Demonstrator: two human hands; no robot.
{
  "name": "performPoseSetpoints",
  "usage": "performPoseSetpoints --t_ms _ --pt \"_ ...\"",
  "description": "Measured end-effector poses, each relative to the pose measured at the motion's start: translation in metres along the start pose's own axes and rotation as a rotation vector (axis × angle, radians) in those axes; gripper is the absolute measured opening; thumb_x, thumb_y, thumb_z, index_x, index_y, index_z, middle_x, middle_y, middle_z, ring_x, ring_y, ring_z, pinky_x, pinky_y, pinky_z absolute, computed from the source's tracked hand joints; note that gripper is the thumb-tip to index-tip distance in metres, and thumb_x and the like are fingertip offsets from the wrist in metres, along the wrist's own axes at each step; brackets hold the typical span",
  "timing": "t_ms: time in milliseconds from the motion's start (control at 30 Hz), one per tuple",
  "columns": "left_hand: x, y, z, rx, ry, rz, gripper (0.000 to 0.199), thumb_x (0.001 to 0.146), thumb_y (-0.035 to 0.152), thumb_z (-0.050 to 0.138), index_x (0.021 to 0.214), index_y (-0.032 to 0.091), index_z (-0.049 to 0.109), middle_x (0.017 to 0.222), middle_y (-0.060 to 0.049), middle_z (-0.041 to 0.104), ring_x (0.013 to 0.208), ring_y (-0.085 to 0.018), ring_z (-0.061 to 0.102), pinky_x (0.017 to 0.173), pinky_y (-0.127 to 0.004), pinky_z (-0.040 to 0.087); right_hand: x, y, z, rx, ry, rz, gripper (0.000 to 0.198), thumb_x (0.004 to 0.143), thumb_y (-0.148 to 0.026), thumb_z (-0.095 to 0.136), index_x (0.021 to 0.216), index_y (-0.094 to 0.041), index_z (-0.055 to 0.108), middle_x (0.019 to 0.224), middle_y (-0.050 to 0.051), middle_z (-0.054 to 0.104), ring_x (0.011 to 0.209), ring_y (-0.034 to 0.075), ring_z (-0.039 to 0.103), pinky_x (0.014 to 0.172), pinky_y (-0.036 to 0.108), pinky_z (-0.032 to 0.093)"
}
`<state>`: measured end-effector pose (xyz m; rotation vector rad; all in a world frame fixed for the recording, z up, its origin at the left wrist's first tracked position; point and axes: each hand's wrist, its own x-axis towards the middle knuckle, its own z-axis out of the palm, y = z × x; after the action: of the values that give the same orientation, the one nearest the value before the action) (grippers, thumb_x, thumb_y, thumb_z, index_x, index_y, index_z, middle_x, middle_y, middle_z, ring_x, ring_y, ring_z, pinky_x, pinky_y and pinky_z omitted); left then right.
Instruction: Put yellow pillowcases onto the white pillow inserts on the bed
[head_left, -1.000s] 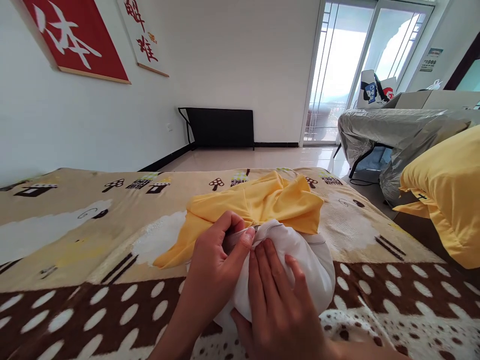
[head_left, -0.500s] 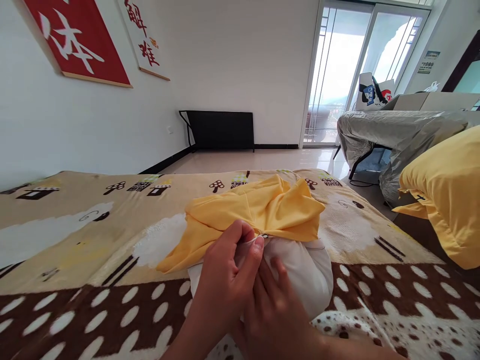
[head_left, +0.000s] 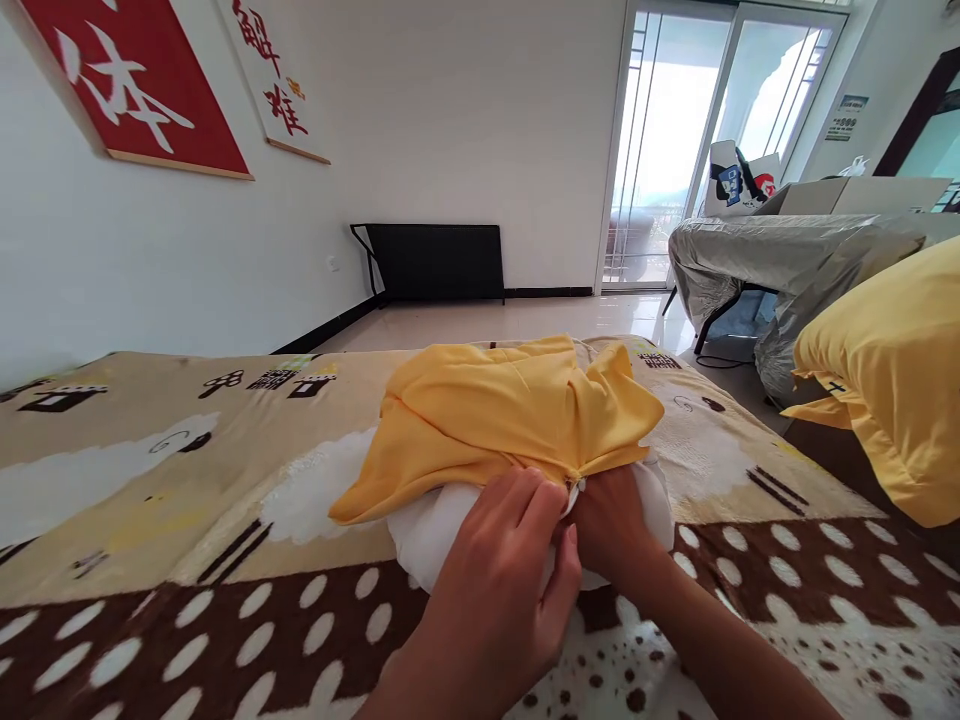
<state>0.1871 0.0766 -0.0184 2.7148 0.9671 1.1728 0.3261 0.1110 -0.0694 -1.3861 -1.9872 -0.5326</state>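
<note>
A yellow pillowcase (head_left: 480, 405) lies bunched over a white pillow (head_left: 427, 535) on the bed. My left hand (head_left: 506, 575) is closed, its fingers curled on the case's near edge, beside a small zipper pull (head_left: 576, 487). My right hand (head_left: 611, 525) reaches in under the yellow fabric, just right of that pull. The wrist and back of it show, while its fingers are hidden inside, against or near the white pillow.
A patterned blanket (head_left: 247, 450) in beige and brown covers the bed. At the right edge sits a second yellow pillow (head_left: 892, 350). Beyond the bed stand a plastic-covered table (head_left: 780, 245) with boxes on it, a black folded frame (head_left: 435, 262) and a sliding glass door (head_left: 667, 150).
My right hand has moved up and right, going under the yellow fabric. My left hand has shifted right along the opening's edge. The view has turned slightly right.
</note>
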Motion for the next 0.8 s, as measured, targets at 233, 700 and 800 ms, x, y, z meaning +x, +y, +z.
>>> performPoseSetpoints --t_ms 233,700,800 --pt "0.013 -0.034 0.003 0.066 0.051 0.102 0.036 0.088 0.006 0.043 0.121 0.020 0.046 0.121 -0.007 0.051 0.116 -0.019 0.045 0.100 -0.033 0.035 0.012 0.035 -0.009 -0.128 0.154 0.247 0.039 0.084 -0.045 0.046 0.058 -0.018 0.058 0.058 0.009 0.062 0.059 0.020 0.057 0.058 0.030 0.033" --pt "0.001 -0.094 -0.043 0.093 -0.286 -0.179 0.049 0.087 0.037 0.055 0.133 0.035 0.040 0.136 0.001 0.051 0.124 -0.024 0.046 0.104 -0.041 0.036 0.006 0.039 -0.001 0.107 0.714 -0.115 0.010 0.078 -0.015 0.060 0.070 -0.019 0.057 0.059 0.002 0.061 0.058 0.016 0.059 0.058 0.028 0.044" --pt "0.006 -0.093 -0.027 0.187 -0.170 -0.141 0.048 0.085 0.022 0.054 0.130 0.026 0.039 0.129 -0.005 0.055 0.118 -0.025 0.050 0.101 -0.044 0.031 0.001 0.016 -0.009 0.137 0.719 -0.273 0.020 0.075 -0.006 0.057 0.093 -0.014 0.064 0.084 0.008 0.071 0.083 0.020 0.067 0.075 0.033 0.052"
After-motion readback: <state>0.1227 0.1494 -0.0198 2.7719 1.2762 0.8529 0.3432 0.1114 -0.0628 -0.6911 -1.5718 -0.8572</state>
